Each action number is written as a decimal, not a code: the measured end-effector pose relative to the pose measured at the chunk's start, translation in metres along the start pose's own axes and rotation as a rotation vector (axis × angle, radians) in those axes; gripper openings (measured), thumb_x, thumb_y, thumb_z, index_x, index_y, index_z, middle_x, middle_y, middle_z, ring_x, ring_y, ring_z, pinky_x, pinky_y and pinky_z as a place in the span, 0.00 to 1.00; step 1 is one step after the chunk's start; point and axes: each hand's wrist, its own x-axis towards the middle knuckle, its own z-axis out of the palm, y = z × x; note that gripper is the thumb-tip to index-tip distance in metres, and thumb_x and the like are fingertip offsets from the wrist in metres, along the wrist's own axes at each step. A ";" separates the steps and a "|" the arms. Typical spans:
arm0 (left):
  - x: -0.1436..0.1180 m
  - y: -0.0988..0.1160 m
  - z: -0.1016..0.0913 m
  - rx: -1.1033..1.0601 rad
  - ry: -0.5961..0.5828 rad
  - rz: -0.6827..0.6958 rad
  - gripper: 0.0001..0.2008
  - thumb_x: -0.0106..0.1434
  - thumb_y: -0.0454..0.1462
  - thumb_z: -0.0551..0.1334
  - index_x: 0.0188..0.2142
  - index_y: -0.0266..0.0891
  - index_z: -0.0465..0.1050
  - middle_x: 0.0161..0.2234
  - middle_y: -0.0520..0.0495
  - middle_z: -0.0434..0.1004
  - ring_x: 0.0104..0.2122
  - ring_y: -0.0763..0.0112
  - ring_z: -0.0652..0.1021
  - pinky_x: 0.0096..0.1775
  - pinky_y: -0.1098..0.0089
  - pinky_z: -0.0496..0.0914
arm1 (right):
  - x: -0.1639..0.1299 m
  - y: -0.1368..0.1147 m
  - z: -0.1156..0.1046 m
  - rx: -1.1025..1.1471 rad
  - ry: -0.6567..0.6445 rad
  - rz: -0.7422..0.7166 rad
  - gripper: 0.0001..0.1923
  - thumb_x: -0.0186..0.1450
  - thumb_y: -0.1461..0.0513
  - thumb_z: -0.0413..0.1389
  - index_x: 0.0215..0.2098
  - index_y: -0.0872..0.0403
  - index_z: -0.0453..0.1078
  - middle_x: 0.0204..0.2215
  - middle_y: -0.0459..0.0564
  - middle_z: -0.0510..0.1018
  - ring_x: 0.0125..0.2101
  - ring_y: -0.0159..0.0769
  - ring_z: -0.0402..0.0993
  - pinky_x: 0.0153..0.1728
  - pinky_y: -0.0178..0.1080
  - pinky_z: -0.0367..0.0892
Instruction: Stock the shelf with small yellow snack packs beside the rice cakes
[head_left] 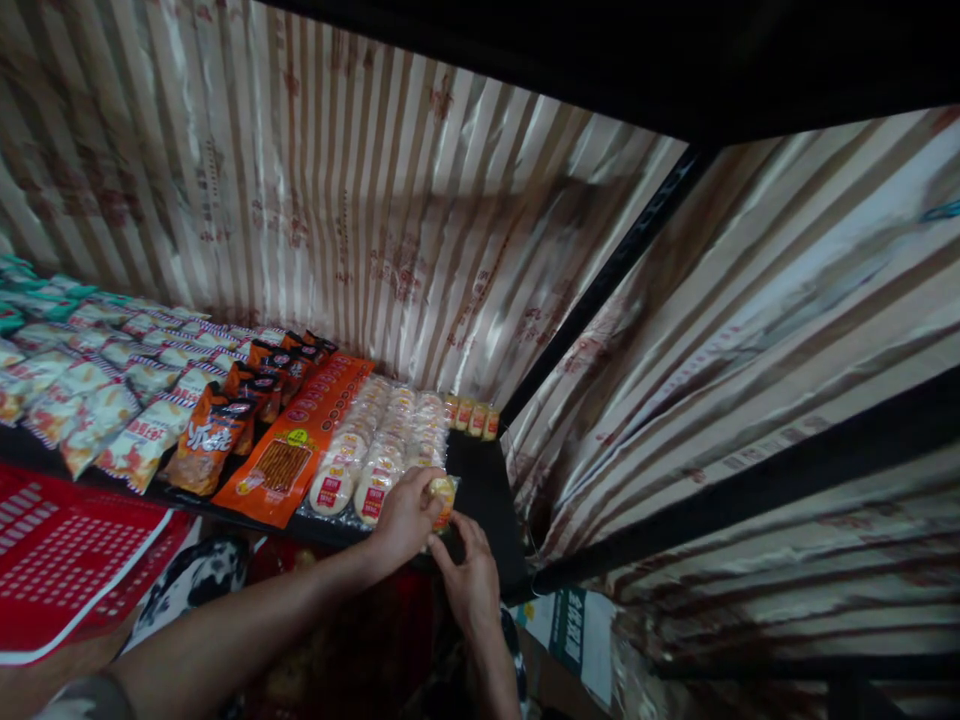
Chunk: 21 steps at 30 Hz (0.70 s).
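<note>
- The left hand pinches a small snack packet between thumb and fingers, closed on its near edge, at the front edge of the black shelf.
- The right hand sits just below the packet with fingertips touching its underside; whether it grips or only steadies the packet cannot be told.
- Held by both hands this way, the packet seems to be lined up with the rows beside it rather than dropped loose.
- The packet is round, yellowish and wrapped in clear film, with a blurred label.
- Just left of it on the shelf lie rows of similar round cakes with red labels, laid flat and overlapping.
- Further left along the shelf are a long orange packet, dark orange bags and pale crisp bags.
- At the back of the shelf stand small orange packets.
- Striped cloth hangs behind the shelf.
</note>
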 end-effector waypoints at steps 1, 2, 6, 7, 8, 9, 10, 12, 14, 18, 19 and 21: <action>0.005 0.001 0.006 0.021 -0.008 0.013 0.18 0.55 0.30 0.57 0.46 0.41 0.74 0.42 0.47 0.76 0.41 0.67 0.75 0.45 0.69 0.68 | 0.003 0.005 0.000 -0.048 0.024 -0.007 0.21 0.58 0.51 0.58 0.46 0.53 0.73 0.42 0.55 0.78 0.45 0.46 0.72 0.49 0.47 0.67; 0.009 0.003 0.011 0.042 -0.017 0.022 0.19 0.56 0.30 0.57 0.46 0.41 0.73 0.43 0.46 0.76 0.41 0.67 0.75 0.46 0.69 0.68 | 0.006 0.009 0.000 -0.089 0.046 -0.011 0.23 0.59 0.50 0.57 0.48 0.54 0.72 0.43 0.56 0.78 0.45 0.47 0.72 0.48 0.47 0.67; 0.025 0.007 0.034 0.129 -0.074 0.045 0.19 0.57 0.31 0.57 0.48 0.39 0.73 0.45 0.44 0.75 0.44 0.64 0.75 0.49 0.67 0.68 | 0.020 0.027 -0.003 -0.209 0.117 -0.028 0.28 0.62 0.48 0.52 0.53 0.58 0.69 0.45 0.60 0.77 0.45 0.49 0.72 0.47 0.49 0.67; 0.029 0.007 0.039 0.152 -0.085 0.050 0.19 0.57 0.31 0.57 0.48 0.39 0.72 0.45 0.43 0.75 0.45 0.64 0.74 0.49 0.66 0.67 | 0.024 0.031 -0.004 -0.230 0.137 -0.037 0.28 0.62 0.48 0.51 0.52 0.58 0.70 0.45 0.61 0.77 0.45 0.49 0.72 0.47 0.49 0.67; 0.032 0.008 0.044 0.174 -0.091 0.051 0.19 0.57 0.31 0.57 0.49 0.38 0.72 0.45 0.43 0.75 0.45 0.63 0.74 0.50 0.66 0.67 | 0.028 0.034 -0.005 -0.249 0.156 -0.045 0.27 0.62 0.48 0.50 0.51 0.58 0.71 0.44 0.61 0.77 0.45 0.50 0.72 0.47 0.48 0.67; 0.037 0.008 0.049 0.194 -0.094 0.052 0.19 0.57 0.31 0.57 0.49 0.38 0.72 0.45 0.42 0.75 0.45 0.63 0.74 0.50 0.65 0.67 | 0.032 0.037 -0.006 -0.264 0.170 -0.047 0.26 0.62 0.49 0.50 0.49 0.58 0.71 0.44 0.62 0.77 0.45 0.50 0.72 0.47 0.48 0.67; 0.041 0.009 0.054 0.211 -0.094 0.053 0.19 0.57 0.31 0.57 0.49 0.39 0.72 0.45 0.42 0.74 0.46 0.62 0.74 0.51 0.65 0.67 | 0.037 0.040 -0.007 -0.276 0.179 -0.041 0.26 0.62 0.49 0.50 0.49 0.58 0.72 0.44 0.62 0.77 0.44 0.50 0.73 0.46 0.47 0.67; 0.051 0.009 0.062 0.232 -0.093 0.055 0.20 0.57 0.30 0.57 0.49 0.39 0.72 0.46 0.41 0.74 0.47 0.61 0.74 0.51 0.64 0.67 | 0.048 0.045 -0.007 -0.290 0.178 -0.013 0.26 0.62 0.51 0.49 0.50 0.59 0.71 0.41 0.62 0.78 0.41 0.48 0.74 0.43 0.46 0.69; 0.062 0.009 0.069 0.236 -0.097 0.055 0.21 0.56 0.29 0.57 0.50 0.39 0.72 0.47 0.41 0.74 0.47 0.61 0.74 0.52 0.64 0.67 | 0.060 0.052 -0.004 -0.288 0.168 0.025 0.26 0.61 0.53 0.48 0.50 0.60 0.70 0.38 0.60 0.78 0.37 0.46 0.75 0.39 0.44 0.69; 0.084 0.004 0.078 0.228 -0.096 0.031 0.23 0.59 0.31 0.55 0.55 0.35 0.68 0.50 0.37 0.74 0.48 0.59 0.74 0.52 0.63 0.67 | 0.085 0.064 0.005 -0.270 0.180 0.065 0.27 0.61 0.53 0.47 0.51 0.61 0.69 0.36 0.59 0.78 0.34 0.43 0.75 0.36 0.40 0.69; 0.089 0.003 0.078 0.234 -0.093 0.031 0.23 0.60 0.32 0.55 0.56 0.34 0.66 0.51 0.36 0.73 0.49 0.58 0.74 0.52 0.63 0.67 | 0.092 0.066 0.008 -0.262 0.181 0.071 0.28 0.61 0.53 0.47 0.52 0.61 0.69 0.37 0.59 0.78 0.35 0.44 0.75 0.36 0.40 0.69; 0.097 -0.002 0.077 0.279 -0.085 0.033 0.24 0.61 0.31 0.53 0.57 0.31 0.65 0.52 0.34 0.73 0.50 0.56 0.73 0.53 0.61 0.66 | 0.106 0.070 0.015 -0.236 0.171 0.108 0.28 0.61 0.51 0.48 0.51 0.60 0.70 0.37 0.59 0.79 0.36 0.44 0.76 0.36 0.40 0.68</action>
